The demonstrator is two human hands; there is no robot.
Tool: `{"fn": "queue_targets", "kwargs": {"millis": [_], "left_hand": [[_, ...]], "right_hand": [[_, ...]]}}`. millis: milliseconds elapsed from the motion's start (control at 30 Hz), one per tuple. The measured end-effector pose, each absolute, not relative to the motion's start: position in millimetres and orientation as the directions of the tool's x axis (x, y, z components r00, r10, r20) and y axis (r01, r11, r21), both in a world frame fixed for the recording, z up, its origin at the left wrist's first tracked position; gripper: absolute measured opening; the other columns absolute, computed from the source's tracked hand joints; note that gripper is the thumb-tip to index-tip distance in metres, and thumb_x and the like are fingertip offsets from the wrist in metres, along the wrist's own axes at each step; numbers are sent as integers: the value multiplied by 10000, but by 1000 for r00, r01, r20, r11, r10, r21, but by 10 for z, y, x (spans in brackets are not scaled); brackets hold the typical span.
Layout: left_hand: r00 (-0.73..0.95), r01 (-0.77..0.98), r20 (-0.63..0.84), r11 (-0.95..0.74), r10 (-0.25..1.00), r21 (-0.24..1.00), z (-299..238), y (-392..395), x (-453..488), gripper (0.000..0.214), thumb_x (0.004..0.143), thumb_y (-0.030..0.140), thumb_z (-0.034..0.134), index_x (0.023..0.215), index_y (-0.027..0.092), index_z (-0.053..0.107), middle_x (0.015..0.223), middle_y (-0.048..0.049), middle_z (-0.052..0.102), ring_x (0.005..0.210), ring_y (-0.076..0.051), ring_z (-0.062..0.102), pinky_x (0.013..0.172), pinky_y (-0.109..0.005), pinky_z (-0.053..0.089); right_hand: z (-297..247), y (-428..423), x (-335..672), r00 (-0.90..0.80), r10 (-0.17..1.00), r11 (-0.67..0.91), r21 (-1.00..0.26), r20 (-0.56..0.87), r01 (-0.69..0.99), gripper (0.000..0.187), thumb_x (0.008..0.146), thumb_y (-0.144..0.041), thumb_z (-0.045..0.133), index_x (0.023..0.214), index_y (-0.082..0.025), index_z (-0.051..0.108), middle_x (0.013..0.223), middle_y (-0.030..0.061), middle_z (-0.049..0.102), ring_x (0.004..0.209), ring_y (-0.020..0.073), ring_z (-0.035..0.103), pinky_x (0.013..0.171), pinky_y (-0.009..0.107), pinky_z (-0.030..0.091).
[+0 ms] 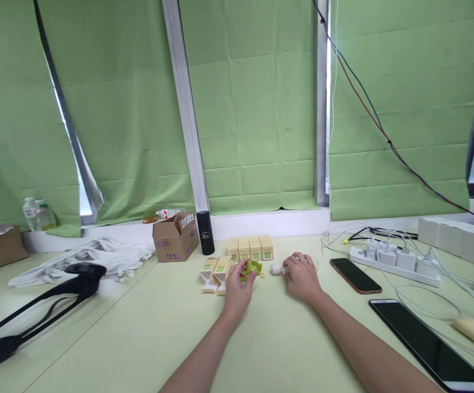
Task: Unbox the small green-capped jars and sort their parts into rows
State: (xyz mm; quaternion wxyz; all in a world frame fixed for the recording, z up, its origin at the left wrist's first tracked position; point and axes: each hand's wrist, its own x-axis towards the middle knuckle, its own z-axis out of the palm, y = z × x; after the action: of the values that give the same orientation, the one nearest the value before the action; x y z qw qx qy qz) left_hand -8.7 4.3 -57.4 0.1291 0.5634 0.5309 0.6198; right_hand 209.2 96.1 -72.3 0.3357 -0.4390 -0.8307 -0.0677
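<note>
My left hand [239,286] rests on the pale green table [147,338] with its fingers pinched round a small green ring-shaped piece [252,268]. My right hand [301,275] lies to the right of it, fingers curled over a small white cylindrical piece [277,269] whose end sticks out to the left. A row of several small cream boxes with green labels [250,248] stands upright just behind the hands. Two more such boxes [215,274] lie opened on their sides beside my left hand.
A black flask [205,233] and an open cardboard box [175,237] stand at the back. Two phones [355,275] [429,341] and a white power strip [396,261] with chargers and cables lie right. A black strap device [36,305] and white sheets [85,257] lie left.
</note>
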Motion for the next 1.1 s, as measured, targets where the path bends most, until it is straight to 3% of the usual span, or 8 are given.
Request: {"fn": "queue_targets", "kwargs": {"millis": [600, 900, 1100], "left_hand": [[-336, 445, 577, -415, 744, 794, -552, 38, -73, 406, 854, 420, 708, 1202, 211, 712, 1159, -115, 705, 1069, -258, 667, 911, -382, 515], [-331, 452, 568, -402, 754, 796, -554, 38, -81, 441, 861, 454, 706, 1229, 211, 698, 1206, -123, 692, 1096, -267, 650, 936, -398, 504], [-341, 456, 570, -398, 748, 796, -552, 31, -80, 459, 854, 476, 709, 1224, 205, 701, 1194, -121, 693, 1069, -264, 657, 925, -396, 512]], "right_hand": [[-784, 1087, 2046, -414, 690, 590, -130, 593, 797, 305, 801, -4, 531, 927, -224, 701, 1030, 81, 762, 1159, 284, 514, 1010, 415, 260], [-762, 1067, 1998, -422, 665, 607, -117, 617, 786, 444, 833, -97, 570, 1255, -212, 643, 1286, 110, 694, 1255, 307, 472, 1075, 439, 237], [-747, 1071, 1848, -464, 647, 620, -63, 604, 782, 483, 824, -148, 628, 1303, -215, 624, 1365, 127, 628, 1330, 338, 406, 1110, 468, 221]]}}
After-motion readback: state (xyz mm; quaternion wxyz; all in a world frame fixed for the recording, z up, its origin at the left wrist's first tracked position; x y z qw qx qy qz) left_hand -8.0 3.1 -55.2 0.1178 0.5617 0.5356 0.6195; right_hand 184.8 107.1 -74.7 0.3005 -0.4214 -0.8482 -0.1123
